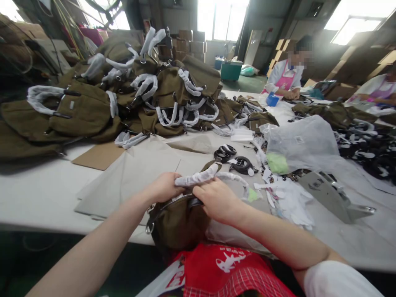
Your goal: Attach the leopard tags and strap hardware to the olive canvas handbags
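Head view: I am observing an olive handbag at the middle of the near edge of the worktop, directly in front of the person's red apron. The left hand is grasping the bag's upper rim beside the left end of a white-wrapped handle; its fingertips are hidden. The right hand is grasping the rim at the handle's other end, fingers curling inward. A metal zipper is running along the rim between them. Whether the bag's base is touching the worktop, I cannot tell.

Coiled black straps are lying just beyond the right hand. Grey sheets are covering the surface beyond the left hand. A pile of olive bags is occupying the far left corner. Toward the right edge, white tags are lying beside a grey metal fixture.
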Motion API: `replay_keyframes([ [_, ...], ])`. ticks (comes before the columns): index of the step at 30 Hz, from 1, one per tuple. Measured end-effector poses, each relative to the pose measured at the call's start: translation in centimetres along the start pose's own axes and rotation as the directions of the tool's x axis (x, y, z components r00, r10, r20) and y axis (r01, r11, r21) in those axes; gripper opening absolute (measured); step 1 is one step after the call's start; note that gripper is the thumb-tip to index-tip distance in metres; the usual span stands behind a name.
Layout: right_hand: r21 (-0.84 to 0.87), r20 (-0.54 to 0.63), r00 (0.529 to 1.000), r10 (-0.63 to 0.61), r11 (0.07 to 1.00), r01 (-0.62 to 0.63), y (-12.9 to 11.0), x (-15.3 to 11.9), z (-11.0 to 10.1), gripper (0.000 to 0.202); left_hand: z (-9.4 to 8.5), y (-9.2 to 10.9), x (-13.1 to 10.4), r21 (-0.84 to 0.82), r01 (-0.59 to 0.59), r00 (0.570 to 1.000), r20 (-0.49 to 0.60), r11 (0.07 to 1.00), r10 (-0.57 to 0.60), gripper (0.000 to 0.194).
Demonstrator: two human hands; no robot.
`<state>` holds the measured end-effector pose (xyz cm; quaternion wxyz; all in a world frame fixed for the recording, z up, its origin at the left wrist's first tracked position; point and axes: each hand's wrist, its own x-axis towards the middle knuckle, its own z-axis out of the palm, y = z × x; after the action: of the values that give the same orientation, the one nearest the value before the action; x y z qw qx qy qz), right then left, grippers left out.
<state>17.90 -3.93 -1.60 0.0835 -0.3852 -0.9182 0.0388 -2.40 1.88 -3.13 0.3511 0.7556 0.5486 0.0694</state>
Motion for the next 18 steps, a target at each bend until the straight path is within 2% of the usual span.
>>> replay_keyframes([
  [1,-0.014,-0.005,1.000,-0.003,1.000,0.002,-0.4,-0.5,-0.5,0.013,-0.4,-0.2,0.2,-0.037,0.044,0.995,-0.089,0.998,-0.048,0.020],
  [2,-0.024,-0.011,1.000,-0.010,1.000,0.010,-0.8,-1.0,-1.1,0.009,-1.0,-0.4,0.3,-0.095,0.091,0.969,-0.222,0.991,-0.110,0.022],
  [3,-0.028,-0.019,0.999,-0.028,0.999,0.028,-1.2,-1.5,-1.7,0.008,-1.7,-0.6,0.4,-0.173,0.120,0.914,-0.366,0.978,-0.177,0.026],
  [4,-0.028,-0.029,0.998,-0.052,0.998,0.051,-1.6,-2.0,-2.2,0.009,-2.5,-0.7,0.4,-0.258,0.114,0.840,-0.491,0.959,-0.232,0.028],
  [5,-0.028,-0.037,0.997,-0.072,0.997,0.071,-2.0,-2.5,-2.7,0.010,-3.2,-0.7,0.5,-0.332,0.068,0.769,-0.583,0.941,-0.261,0.028],
  [6,-0.031,-0.044,0.995,-0.086,0.996,0.085,-2.4,-2.8,-3.1,0.010,-3.9,-0.7,0.6,-0.380,-0.005,0.718,-0.645,0.925,-0.261,0.025],
  [7,-0.033,-0.045,0.994,-0.095,0.995,0.094,-2.6,-3.0,-3.3,0.011,-4.4,-0.6,0.8,-0.402,-0.086,0.691,-0.683,0.912,-0.236,0.020],
  [9,-0.040,-0.028,0.995,-0.095,0.995,0.094,-2.9,-3.1,-3.4,0.013,-5.2,-0.2,1.2,-0.377,-0.185,0.657,-0.734,0.907,-0.171,0.019],
  [11,-0.043,0.007,0.997,-0.074,0.996,0.074,-2.8,-2.9,-2.9,0.011,-5.6,0.4,1.8,-0.299,-0.174,0.647,-0.753,0.938,-0.120,0.021],
  [12,-0.045,0.025,0.998,-0.055,0.997,0.056,-2.6,-2.7,-2.5,0.009,-5.7,0.7,2.1,-0.260,-0.133,0.669,-0.736,0.956,-0.107,0.021],
  [13,-0.051,0.042,0.999,-0.034,0.998,0.036,-2.4,-2.6,-2.1,0.007,-5.6,0.9,2.3,-0.230,-0.085,0.725,-0.682,0.969,-0.098,0.021],
  [14,-0.059,0.055,0.998,-0.015,0.998,0.018,-2.1,-2.6,-1.6,0.006,-5.4,1.2,2.5,-0.214,-0.034,0.806,-0.584,0.976,-0.100,0.021],
  [15,-0.066,0.066,0.998,-0.002,0.998,0.007,-1.9,-2.6,-1.1,0.006,-5.1,1.3,2.6,-0.213,0.023,0.890,-0.440,0.977,-0.117,0.023],
  [16,-0.071,0.072,0.997,0.003,0.997,0.002,-1.7,-2.6,-0.7,0.006,-4.6,1.4,2.5,-0.215,0.083,0.953,-0.267,0.973,-0.140,0.028],
  [17,-0.071,0.074,0.997,0.001,0.997,0.004,-1.6,-2.8,-0.4,0.007,-3.9,1.4,2.3,-0.212,0.138,0.984,-0.080,0.968,-0.158,0.034],
  [18,-0.066,0.069,0.998,-0.004,0.998,0.008,-1.5,-3.0,-0.2,0.007,-3.0,1.4,1.9,-0.210,0.183,0.982,0.090,0.960,-0.168,0.041],
])
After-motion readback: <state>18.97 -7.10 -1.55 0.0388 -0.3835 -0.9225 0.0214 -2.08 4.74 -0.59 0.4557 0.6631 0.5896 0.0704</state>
